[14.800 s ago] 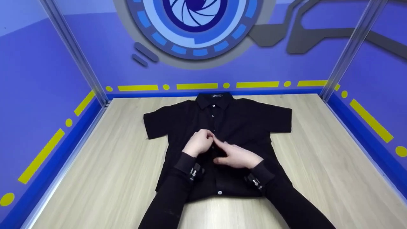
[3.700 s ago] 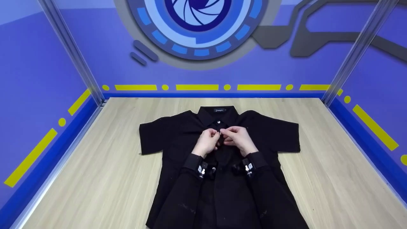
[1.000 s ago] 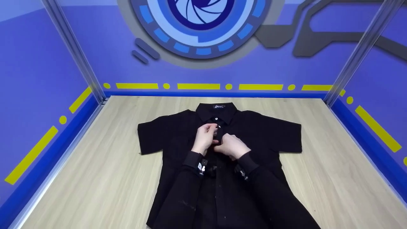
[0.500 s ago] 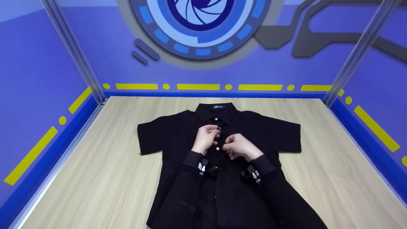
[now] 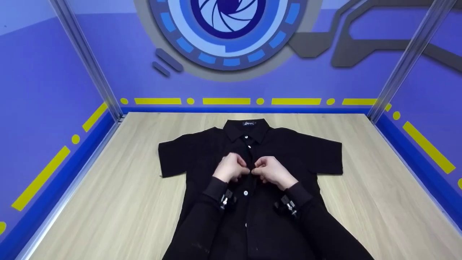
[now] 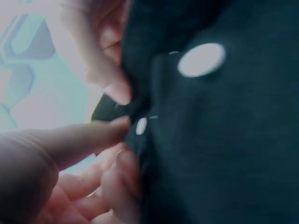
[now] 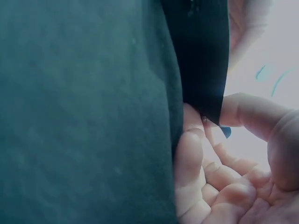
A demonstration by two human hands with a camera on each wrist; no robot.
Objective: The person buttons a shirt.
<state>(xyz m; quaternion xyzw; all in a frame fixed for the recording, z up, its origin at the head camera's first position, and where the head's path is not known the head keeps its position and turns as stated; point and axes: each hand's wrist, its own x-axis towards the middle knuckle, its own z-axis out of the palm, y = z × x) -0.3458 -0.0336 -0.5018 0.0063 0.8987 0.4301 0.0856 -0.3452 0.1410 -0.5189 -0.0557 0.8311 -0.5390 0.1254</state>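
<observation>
A black short-sleeved shirt [image 5: 288, 146] lies front up, collar toward the back wall. Over the chest, my left hand [image 5: 231, 168] and right hand [image 5: 273, 171] meet at the front placket [image 5: 251, 159], fingertips nearly touching. The left thumb and fingers pinch the cloth edge beside a small white button [image 6: 141, 126]. Thumb and curled fingers of the right hand grip the other placket edge [image 7: 203, 60]. Two white buttons show above the hands, at the collar [image 5: 246, 137] and just under it. Below them, a larger-looking button [image 5: 245, 193] lies on the lower placket.
Under the shirt is a light wood tabletop [image 5: 119, 180], enclosed by blue printed panels [image 5: 90, 65] with metal corner posts [image 5: 397, 68]. Black sleeves and wrist cameras [image 5: 227, 199] cover part of the shirt front.
The shirt lies nearer than at first, and the hands have gone from lower front to near the collar. Since half a second ago both moved down the placket and came together, baring the second button.
</observation>
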